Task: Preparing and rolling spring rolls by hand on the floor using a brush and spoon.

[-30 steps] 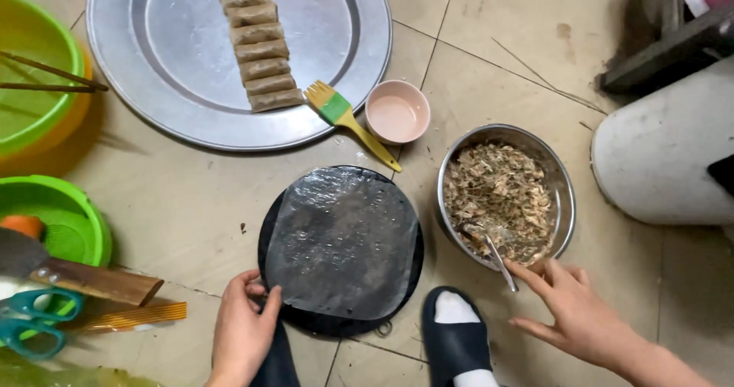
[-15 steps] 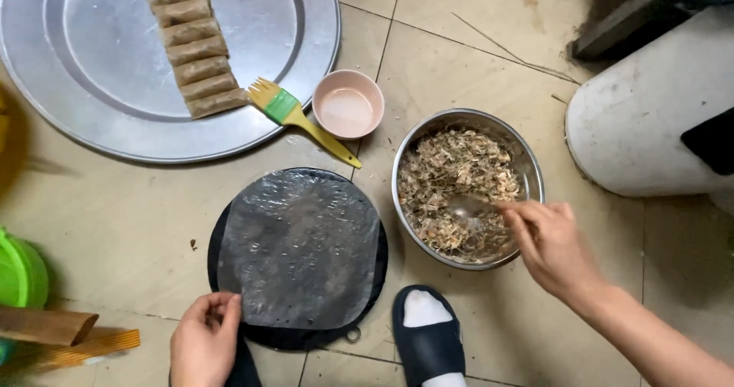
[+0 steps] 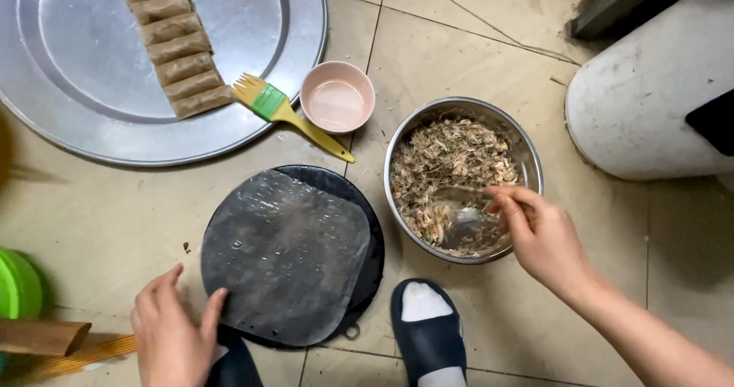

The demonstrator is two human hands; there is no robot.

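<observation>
Right hand grips metal spoon in steel bowl of shredded filling; left hand, open, pins translucent rice-paper sheet on round black plate: scoop modestly, keep sheet flat.

No packages, labels, signs or screens show anywhere in this view

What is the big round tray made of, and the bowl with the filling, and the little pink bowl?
The big round tray looks like dull brushed metal, grey and softly reflective. The filling bowl seems to be shinier steel, with a bright rim. The little pink bowl looks like smooth plastic or glazed ceramic; I cannot tell which.
</observation>
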